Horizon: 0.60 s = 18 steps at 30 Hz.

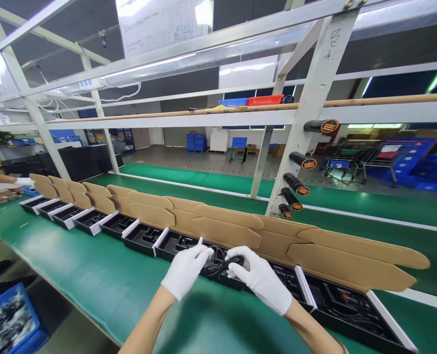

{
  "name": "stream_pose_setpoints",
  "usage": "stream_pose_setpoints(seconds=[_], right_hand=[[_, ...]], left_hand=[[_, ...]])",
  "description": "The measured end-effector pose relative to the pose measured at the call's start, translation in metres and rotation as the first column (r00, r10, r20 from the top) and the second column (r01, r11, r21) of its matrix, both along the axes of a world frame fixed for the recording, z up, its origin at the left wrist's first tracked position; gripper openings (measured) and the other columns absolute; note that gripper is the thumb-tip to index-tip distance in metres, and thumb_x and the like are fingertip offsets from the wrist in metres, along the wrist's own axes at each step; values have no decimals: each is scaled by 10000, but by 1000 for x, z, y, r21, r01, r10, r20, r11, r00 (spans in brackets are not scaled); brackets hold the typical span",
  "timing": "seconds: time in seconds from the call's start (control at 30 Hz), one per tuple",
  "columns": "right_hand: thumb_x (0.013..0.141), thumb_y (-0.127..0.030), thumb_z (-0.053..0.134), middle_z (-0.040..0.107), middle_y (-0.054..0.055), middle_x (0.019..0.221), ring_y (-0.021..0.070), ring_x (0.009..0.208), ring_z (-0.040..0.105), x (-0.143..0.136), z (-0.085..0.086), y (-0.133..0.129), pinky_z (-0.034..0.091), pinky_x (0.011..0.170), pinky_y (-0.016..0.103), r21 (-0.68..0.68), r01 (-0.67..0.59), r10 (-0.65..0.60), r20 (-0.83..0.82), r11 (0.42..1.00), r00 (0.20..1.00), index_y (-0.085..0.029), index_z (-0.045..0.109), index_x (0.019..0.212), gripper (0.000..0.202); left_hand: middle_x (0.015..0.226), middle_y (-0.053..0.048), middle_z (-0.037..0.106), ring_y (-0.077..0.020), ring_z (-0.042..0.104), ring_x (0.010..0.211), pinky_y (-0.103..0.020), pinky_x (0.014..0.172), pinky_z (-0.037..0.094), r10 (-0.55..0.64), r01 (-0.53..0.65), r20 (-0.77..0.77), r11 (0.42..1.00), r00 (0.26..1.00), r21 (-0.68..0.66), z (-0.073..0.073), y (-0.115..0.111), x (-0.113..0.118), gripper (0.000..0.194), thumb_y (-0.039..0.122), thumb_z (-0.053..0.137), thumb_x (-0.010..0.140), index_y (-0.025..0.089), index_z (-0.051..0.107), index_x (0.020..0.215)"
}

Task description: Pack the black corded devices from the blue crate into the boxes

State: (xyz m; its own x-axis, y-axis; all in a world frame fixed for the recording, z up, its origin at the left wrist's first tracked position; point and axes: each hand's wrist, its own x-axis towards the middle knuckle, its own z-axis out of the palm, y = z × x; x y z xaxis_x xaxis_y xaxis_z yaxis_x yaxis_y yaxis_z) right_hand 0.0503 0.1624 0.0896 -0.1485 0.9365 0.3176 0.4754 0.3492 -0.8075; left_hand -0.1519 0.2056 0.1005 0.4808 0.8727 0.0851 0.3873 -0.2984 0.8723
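In a white glove, my left hand (189,268) has its fingers pressed together at the left end of a coiled black cable (220,263). My right hand (260,278), also gloved in white, curls its thumb and fingers round the cable's right side. Both hands are over an open box with a black tray inside, in the middle of a row. Immediately to the left is an open box (174,243) with a moulded black insert. The box at the far right (351,309) holds black cable and parts. Brown cardboard lids (225,231) stand raised behind the boxes.
The boxes stand on a green table (103,280). A white metal frame (308,113) rises behind them, with black rolls (295,184) attached. A blue bin (10,319) of small bags is at the lower left. Another person's gloved hand (24,182) is at the far left.
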Motion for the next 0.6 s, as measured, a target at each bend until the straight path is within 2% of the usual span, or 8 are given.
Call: stream_pose_setpoints(seconds=[0.07,0.13,0.23,0.3,0.37,0.47,0.53,0.6], right_hand=[[856,-252,466,702,30,1015,179,815,694,4,-4,4,586,764,347,-26,-38,39,17,999,999,-227,544,1250,403],[861,-259,481,698,46,1057,194,854,678,7,-8,7,568,798,363,29,-17,13,153,999,988,-224,485,1365,506],[901,-262,476,688,63,1016,211,888,653,15,-11,14,541,816,360,117,25,-70,399,993,914,-220,575,1290,403],[925,-262,480,674,66,964,215,888,641,20,-11,20,523,817,347,147,59,-132,557,987,820,-220,665,1122,273],[946,-274,479,664,77,942,220,882,635,22,-11,26,507,820,343,138,112,-177,706,984,686,-210,705,970,236],[945,-337,512,673,115,954,246,890,650,17,-17,38,499,812,351,25,159,-102,862,987,496,-182,739,874,284],[898,-365,592,691,137,936,270,898,666,10,-23,48,504,797,357,-57,154,-17,898,986,440,-164,759,861,264],[825,-339,680,710,156,908,295,906,677,1,-31,59,506,799,374,-91,153,19,908,984,419,-145,768,846,214]], left_hand=[[895,-20,682,-201,589,892,-347,864,457,-164,162,-28,984,986,-72,-3,15,10,340,456,378,912,214,601,828],[705,-2,656,-198,620,759,-340,758,492,-331,321,-43,934,942,-159,-4,24,20,434,517,316,928,208,596,808],[556,27,576,-193,637,692,-329,722,499,-456,435,-67,877,887,-205,0,35,28,539,569,212,948,215,607,854],[603,32,590,-178,628,686,-328,760,491,-465,442,-118,879,877,-179,1,46,29,528,609,268,935,224,630,918],[672,28,616,-169,615,663,-315,722,492,-444,422,-191,895,875,-147,-3,59,29,519,649,364,900,229,638,1036],[696,16,627,-173,613,630,-297,633,486,-402,398,-321,914,858,-83,-21,79,29,536,647,476,854,218,632,1136],[758,-7,656,-187,630,687,-328,703,496,-367,404,-409,915,835,3,-38,87,31,462,590,540,843,214,669,1078],[889,-51,684,-234,641,835,-408,843,476,-309,412,-486,903,818,119,-55,89,33,375,524,574,847,207,699,1002]])
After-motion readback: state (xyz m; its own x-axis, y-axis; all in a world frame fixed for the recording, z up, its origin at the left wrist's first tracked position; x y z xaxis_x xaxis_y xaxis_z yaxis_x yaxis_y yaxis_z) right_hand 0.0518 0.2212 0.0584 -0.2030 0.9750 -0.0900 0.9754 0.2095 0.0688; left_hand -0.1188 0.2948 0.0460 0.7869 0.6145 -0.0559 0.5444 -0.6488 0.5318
